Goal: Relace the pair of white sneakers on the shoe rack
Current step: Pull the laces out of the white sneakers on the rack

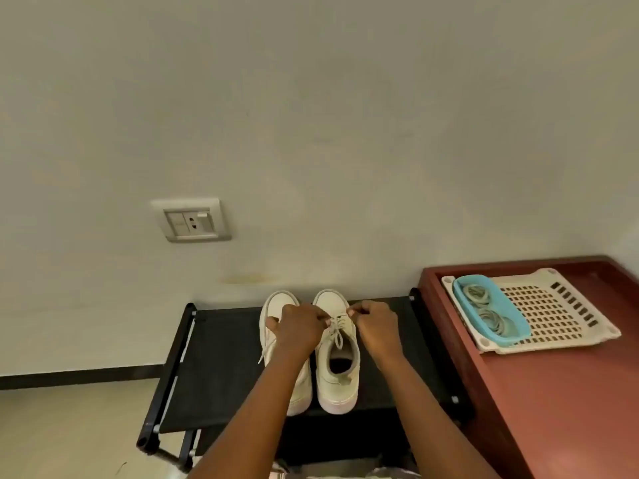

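The left hand [298, 328] and right hand [375, 324] each pinch the thin white lace [338, 335] of the right-side white canvas sneaker [337, 392], which sits directly beneath them on the black fabric shoe rack [221, 357]. The lace looks limp and light, so it is probably best pinched near its tips.

wall [311, 115]: plain off-white, yellowish stain [249, 279] low down (faint) | socket plate [191, 220]: on wall, left | skirting [79, 375]: black | floor [69, 426]: pale beige | table [553, 409]: reddish-brown, right, against wall
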A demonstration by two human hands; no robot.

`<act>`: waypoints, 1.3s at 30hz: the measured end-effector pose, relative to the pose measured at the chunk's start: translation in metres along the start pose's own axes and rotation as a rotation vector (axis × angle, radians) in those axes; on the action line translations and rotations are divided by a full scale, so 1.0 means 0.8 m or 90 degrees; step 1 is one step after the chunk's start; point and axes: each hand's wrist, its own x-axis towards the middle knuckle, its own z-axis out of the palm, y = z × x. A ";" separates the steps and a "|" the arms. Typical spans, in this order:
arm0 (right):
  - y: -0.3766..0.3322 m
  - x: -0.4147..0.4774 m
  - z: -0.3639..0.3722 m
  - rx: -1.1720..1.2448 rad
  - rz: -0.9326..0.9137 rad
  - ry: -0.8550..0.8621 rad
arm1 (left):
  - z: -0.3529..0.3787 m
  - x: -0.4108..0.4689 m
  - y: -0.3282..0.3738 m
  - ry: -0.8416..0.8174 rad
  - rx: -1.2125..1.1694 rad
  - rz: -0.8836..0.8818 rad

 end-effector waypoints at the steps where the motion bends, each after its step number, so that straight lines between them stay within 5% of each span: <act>1: 0.006 0.012 0.005 0.008 0.007 -0.016 | 0.004 0.009 -0.001 -0.014 0.021 -0.014; 10: 0.021 0.053 0.034 -0.078 0.041 -0.085 | 0.037 0.035 -0.014 -0.026 0.023 -0.047; 17: 0.022 0.071 0.040 -0.011 0.097 -0.142 | 0.033 0.039 -0.023 -0.043 -0.208 -0.035; 26: 0.022 0.071 0.039 0.082 0.165 -0.162 | 0.035 0.044 -0.016 -0.020 -0.061 -0.074; 39: -0.003 0.077 -0.022 0.284 0.084 0.043 | 0.039 0.041 -0.006 -0.007 0.003 -0.074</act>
